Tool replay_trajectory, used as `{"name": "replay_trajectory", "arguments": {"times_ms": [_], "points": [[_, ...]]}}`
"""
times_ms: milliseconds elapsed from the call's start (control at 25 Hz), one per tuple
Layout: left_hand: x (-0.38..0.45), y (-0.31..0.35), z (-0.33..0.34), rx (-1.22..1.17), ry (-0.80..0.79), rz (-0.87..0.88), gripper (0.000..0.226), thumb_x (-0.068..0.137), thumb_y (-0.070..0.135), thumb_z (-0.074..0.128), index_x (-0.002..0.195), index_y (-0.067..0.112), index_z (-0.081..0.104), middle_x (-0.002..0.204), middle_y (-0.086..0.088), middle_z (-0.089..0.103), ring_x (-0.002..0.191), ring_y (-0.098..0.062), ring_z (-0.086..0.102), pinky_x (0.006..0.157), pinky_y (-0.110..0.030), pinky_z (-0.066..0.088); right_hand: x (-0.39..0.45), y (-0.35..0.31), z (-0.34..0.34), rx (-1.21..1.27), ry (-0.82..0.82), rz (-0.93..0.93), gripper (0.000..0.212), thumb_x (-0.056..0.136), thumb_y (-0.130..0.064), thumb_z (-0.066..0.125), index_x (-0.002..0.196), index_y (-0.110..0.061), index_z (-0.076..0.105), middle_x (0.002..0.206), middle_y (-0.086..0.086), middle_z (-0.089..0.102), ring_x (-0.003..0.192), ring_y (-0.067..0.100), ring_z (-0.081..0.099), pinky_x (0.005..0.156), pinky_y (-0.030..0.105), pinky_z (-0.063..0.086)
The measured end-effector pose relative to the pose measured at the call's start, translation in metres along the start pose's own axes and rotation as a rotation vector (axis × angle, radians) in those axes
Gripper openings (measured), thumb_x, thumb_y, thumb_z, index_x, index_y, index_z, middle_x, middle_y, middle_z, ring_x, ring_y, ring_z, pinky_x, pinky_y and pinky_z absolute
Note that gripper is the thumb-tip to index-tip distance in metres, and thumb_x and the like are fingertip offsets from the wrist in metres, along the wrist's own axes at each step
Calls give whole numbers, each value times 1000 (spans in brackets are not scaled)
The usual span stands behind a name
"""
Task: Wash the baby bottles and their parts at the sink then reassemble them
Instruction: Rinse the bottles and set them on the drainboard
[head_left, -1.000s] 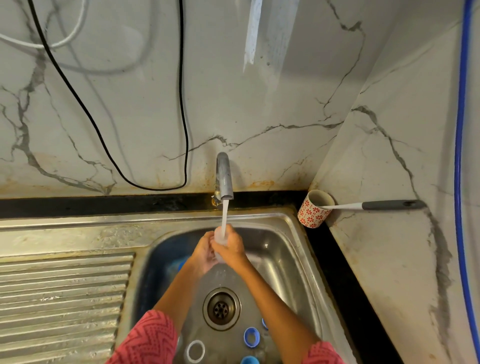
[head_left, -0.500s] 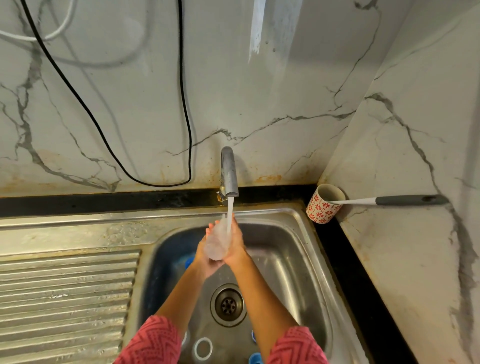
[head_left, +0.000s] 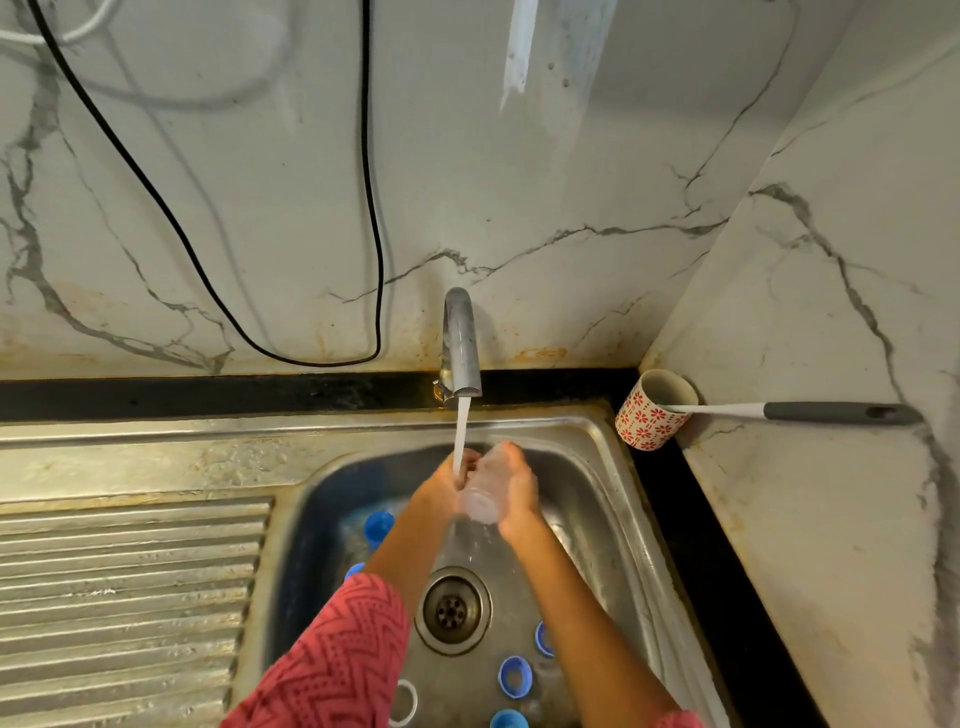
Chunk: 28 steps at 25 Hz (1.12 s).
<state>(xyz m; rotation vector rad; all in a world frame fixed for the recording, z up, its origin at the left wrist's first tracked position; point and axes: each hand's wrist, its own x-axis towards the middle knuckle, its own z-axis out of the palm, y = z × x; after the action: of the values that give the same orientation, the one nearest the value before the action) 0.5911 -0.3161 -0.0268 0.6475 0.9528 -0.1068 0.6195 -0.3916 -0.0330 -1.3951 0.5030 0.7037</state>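
Observation:
A clear baby bottle (head_left: 483, 493) is held tilted over the steel sink (head_left: 597, 431), beside the stream from the tap (head_left: 461, 345). My right hand (head_left: 517, 488) grips its right side. My left hand (head_left: 441, 486) holds its left side, and the water falls onto that hand's fingers. On the sink floor lie blue parts: a cap (head_left: 378, 526) at the left, rings (head_left: 514, 675) near the drain (head_left: 452, 609), and a white ring (head_left: 405, 701) at the bottom.
A ribbed steel draining board (head_left: 124, 597) lies to the left. A red-patterned cup (head_left: 652, 415) holding a grey-handled brush (head_left: 831, 413) stands in the right corner. A black cable (head_left: 374, 208) hangs on the marble wall.
The bottle has tipped from under the stream to its right side, mouth pointing toward me. Water now falls on my left fingers. The view has shifted so the sink sits lower right.

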Motion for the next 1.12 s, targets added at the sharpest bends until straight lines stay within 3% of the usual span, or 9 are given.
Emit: {"name": "replay_trajectory", "arguments": {"times_ms": [120, 240, 400, 480, 640, 800, 920, 1000, 1120], "points": [[-12, 36, 5, 223, 13, 47, 26, 96, 9, 41, 77, 0, 57, 62, -11, 60, 61, -21, 56, 62, -31, 46, -1, 23, -7, -206, 118, -313, 28, 90, -32, 60, 109, -12, 55, 102, 8, 61, 98, 26, 61, 81, 34, 51], [-22, 63, 10, 374, 240, 310, 19, 95, 4, 43, 90, -5, 59, 79, -15, 61, 66, -24, 57, 66, -33, 52, -17, 38, 9, -701, -157, -445, 29, 85, -25, 68, 108, -17, 53, 91, -6, 55, 82, 6, 58, 69, 13, 48], [-42, 66, 18, 726, 587, 594, 35, 90, 9, 58, 58, 12, 43, 63, -5, 48, 77, -22, 51, 70, -34, 50, -23, 24, 15, -714, -135, -665, 33, 81, -16, 72, 111, -12, 60, 99, 1, 64, 86, 9, 61, 78, 20, 51], [-42, 67, 18, 707, 552, 637, 25, 88, 6, 60, 64, 11, 54, 68, -6, 52, 80, -25, 54, 76, -35, 49, -19, 29, 5, -905, -175, -681, 35, 81, -20, 71, 113, -13, 60, 106, 6, 65, 95, 17, 61, 88, 30, 50], [-45, 57, 31, 715, 493, 663, 25, 89, -4, 53, 113, -7, 57, 109, -21, 61, 104, -34, 58, 89, -37, 50, -19, 30, -6, -869, -278, -663, 46, 80, -13, 74, 122, -12, 58, 116, 3, 63, 97, 6, 53, 67, -7, 34], [-42, 66, 13, 936, 304, 687, 25, 87, -10, 47, 106, 1, 60, 107, -15, 57, 106, -28, 55, 87, -30, 45, -16, 30, -9, -797, -282, -490, 42, 83, -25, 71, 122, -15, 58, 112, -2, 57, 99, 8, 50, 71, 9, 39], [-31, 43, -13, 912, 267, 591, 38, 93, 0, 44, 129, 9, 52, 124, -13, 56, 113, -27, 54, 89, -32, 44, -24, 38, -14, -601, -212, -72, 43, 90, -45, 57, 118, -13, 55, 107, 7, 60, 88, 18, 58, 60, 25, 47], [-31, 5, -26, 948, 259, 355, 27, 96, 16, 47, 120, 6, 55, 111, -14, 58, 90, -26, 57, 80, -38, 47, -29, 40, -21, -447, -195, 47, 46, 97, -48, 43, 122, -10, 51, 109, 13, 59, 87, 23, 59, 52, 29, 49], [-45, -39, -44, 872, -84, -92, 42, 92, 36, 56, 120, 5, 53, 118, -14, 59, 91, -24, 61, 74, -43, 55, -34, 41, -37, -322, -187, 157, 52, 99, -50, 30, 122, -8, 51, 110, 17, 57, 87, 27, 61, 49, 33, 54]]}}
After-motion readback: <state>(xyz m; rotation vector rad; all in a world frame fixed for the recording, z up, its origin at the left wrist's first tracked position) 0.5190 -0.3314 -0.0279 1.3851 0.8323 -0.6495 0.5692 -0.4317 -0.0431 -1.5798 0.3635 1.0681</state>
